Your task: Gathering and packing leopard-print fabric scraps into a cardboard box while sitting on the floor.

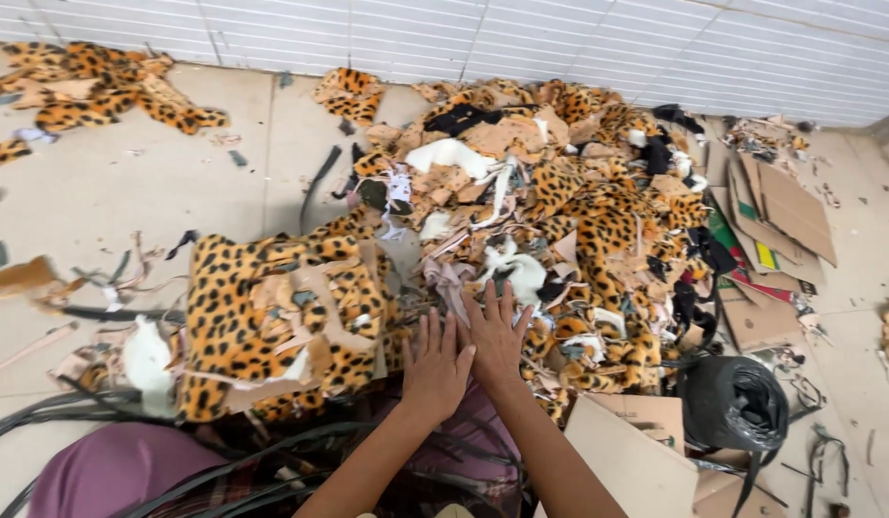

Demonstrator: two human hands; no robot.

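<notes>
Your left hand (435, 369) lies palm down with its fingers spread and holding nothing, pressed onto the near edge of the scrap pile (550, 221), a heap of leopard-print plush offcuts mixed with tan backing, white fluff and black bits that covers the floor in front of you up to the white tiled wall (655, 48). Your right hand (495, 336) lies just beside it, also flat and open, its fingers fanned over pale pinkish and white scraps; the two hands touch or nearly touch at the thumbs' side. Just left of your left hand sits a large leopard-print piece (224, 326) with brown backing patches showing. Black cords (70, 408) trail across the floor at the lower left, above your purple-clad knee (108, 470). To the right of your right forearm lie flat cardboard sheets (636, 451), and beyond them a black plastic bag (732, 403). More cardboard (790, 206) rests by the far right of the heap.
</notes>
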